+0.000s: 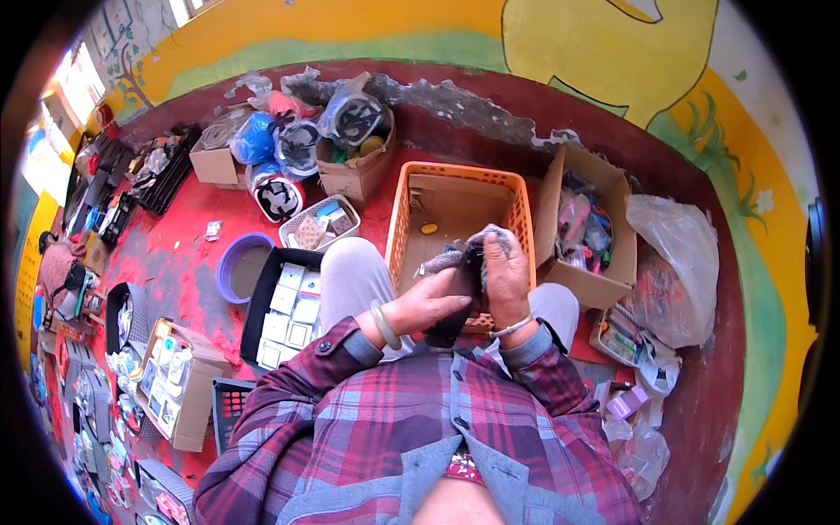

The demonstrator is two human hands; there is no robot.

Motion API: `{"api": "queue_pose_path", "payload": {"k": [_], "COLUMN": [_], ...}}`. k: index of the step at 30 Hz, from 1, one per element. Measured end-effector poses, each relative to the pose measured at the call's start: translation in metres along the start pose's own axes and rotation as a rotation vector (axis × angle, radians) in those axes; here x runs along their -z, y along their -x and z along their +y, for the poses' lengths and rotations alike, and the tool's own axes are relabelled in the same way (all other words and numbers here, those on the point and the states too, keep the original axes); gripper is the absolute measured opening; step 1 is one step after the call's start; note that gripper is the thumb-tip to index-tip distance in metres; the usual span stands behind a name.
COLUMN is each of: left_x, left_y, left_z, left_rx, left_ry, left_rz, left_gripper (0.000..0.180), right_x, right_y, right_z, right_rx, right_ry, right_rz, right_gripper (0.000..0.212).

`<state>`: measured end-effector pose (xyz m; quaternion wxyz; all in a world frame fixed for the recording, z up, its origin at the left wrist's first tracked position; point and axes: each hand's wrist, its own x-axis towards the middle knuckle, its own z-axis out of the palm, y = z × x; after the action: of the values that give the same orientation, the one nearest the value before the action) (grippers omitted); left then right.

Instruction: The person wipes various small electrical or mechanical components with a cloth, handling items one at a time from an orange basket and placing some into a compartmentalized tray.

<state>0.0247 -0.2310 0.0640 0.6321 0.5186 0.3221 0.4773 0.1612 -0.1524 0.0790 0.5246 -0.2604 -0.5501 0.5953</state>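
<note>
Both my hands are together over the front of an orange plastic basket (395, 206), between my knees. My left hand (427, 302) is closed on a black item (451, 325), whose kind I cannot make out; part of it hangs below the fingers. My right hand (507, 278) grips the same black item from the other side, its fingers closed, with a crumpled grey cloth (490, 233) at its fingertips. More grey material shows beside the left hand. Inside the basket, a small yellow oval thing (429, 228) lies on cardboard.
Right of the basket stands a cardboard box (604, 284) of colourful small goods, beside a clear plastic bag (682, 280). To the left are a black tray (254, 306) of white boxes, a purple basin (229, 267) and a white basket (297, 219). Bagged helmets (299, 147) line the wall.
</note>
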Motion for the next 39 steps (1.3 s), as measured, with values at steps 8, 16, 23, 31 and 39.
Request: {"api": "queue_pose_path", "payload": {"k": [8, 16, 23, 31, 39], "left_x": [0.038, 0.066, 0.026, 0.073, 0.073], "left_y": [0.003, -0.009, -0.025, -0.015, -0.013], "left_z": [-0.012, -0.047, -0.03, -0.051, -0.026], "left_rx": [-0.003, -0.118, -0.053, -0.095, -0.126], "left_ry": [0.655, 0.791, 0.903, 0.937, 1.005], "left_rz": [0.299, 0.06, 0.423, 0.444, 1.04], "left_gripper": [0.028, 0.046, 0.038, 0.046, 0.028], "right_x": [0.115, 0.013, -0.031, -0.018, 0.013], "right_y": [-0.04, -0.026, 0.006, 0.013, -0.009], "right_z": [0.023, -0.043, 0.021, 0.019, -0.006], "right_rx": [-0.146, -0.098, 0.531, 0.38, -0.455], "right_ry": [-0.388, -0.299, 0.989, 0.666, -0.577], "right_rz": [0.218, 0.154, -0.373, -0.741, -0.203], "right_gripper": [0.029, 0.039, 0.045, 0.03, 0.039]}}
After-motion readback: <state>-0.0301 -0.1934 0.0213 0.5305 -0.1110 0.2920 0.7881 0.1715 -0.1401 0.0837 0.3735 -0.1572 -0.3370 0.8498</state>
